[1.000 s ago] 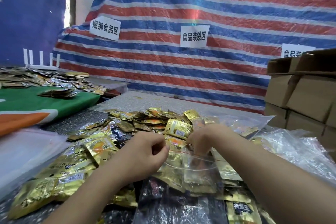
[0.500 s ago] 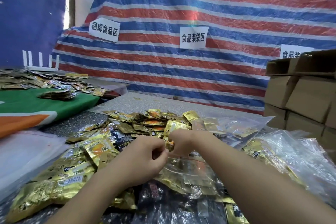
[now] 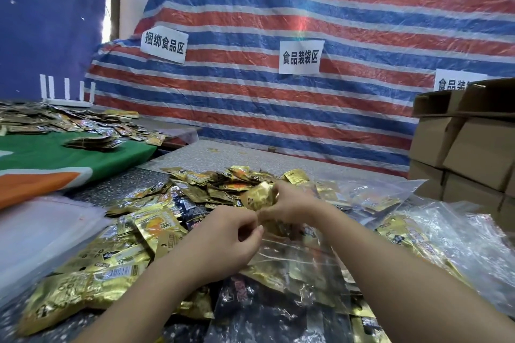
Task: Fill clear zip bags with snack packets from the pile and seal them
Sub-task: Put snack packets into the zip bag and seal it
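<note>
A pile of gold and black snack packets [image 3: 156, 228] covers the speckled table [image 3: 223, 156] in front of me. A clear zip bag [image 3: 298, 264] with several gold packets inside lies on the pile between my forearms. My left hand [image 3: 228, 239] pinches the top edge of this bag near its left corner. Just beyond it, my right hand [image 3: 292, 203] has its fingers curled round a crumpled gold packet [image 3: 259, 195] at the top of the pile. The two hands almost touch.
A stack of empty clear bags [image 3: 36, 234] lies at the left. Clear bags holding packets [image 3: 451, 234] lie at the right, with cardboard boxes [image 3: 468, 153] stacked behind. A green and orange cloth [image 3: 69, 159] with more packets is at far left. A striped tarp [image 3: 306, 108] closes the back.
My right hand has slid left along the bag's top edge to meet my left hand, then risen a little onto a gold packet. The left hand has stayed put.
</note>
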